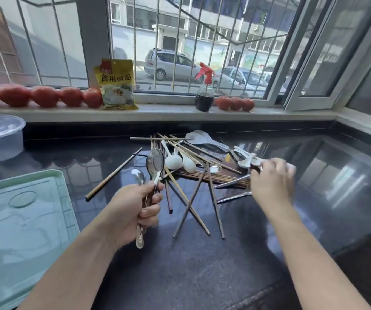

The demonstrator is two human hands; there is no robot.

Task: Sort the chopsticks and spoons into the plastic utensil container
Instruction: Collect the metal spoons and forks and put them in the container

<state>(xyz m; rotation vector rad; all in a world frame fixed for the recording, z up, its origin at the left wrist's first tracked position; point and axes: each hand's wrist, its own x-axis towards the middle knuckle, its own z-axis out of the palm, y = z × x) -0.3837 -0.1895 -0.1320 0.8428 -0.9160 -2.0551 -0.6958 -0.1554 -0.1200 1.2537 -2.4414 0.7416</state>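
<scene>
Right now the left hand (135,211) is curled tight around a small bundle of metal spoons (154,163), their bowls standing up above the fist and their handles poking out below it, held over the dark glossy countertop (202,265). Over on the other side, the right hand (271,183) is down at the right edge of the pile, back of the hand toward the camera, fingers bent over a white ceramic spoon (246,162); whether it actually has hold of that spoon, I cannot tell, because the fingertips are blurred and hidden. Between the two hands lies the jumble: wooden chopsticks (202,177) crossed every which way, some dark, some pale, with two more white soup spoons (177,161) resting on top of them and a clear plastic rice paddle (204,138) at the far end. One long pale chopstick (113,174) lies apart to the left, angled toward the pale green plastic utensil container (21,220), which sits at the lower left edge of the counter, just beside the left forearm. Further back on the left sits a lidded clear tub (0,137). Up on the windowsill (168,111) there is a row of tomatoes (43,96), a yellow packet (117,85) and a red-topped spray bottle (205,90).
</scene>
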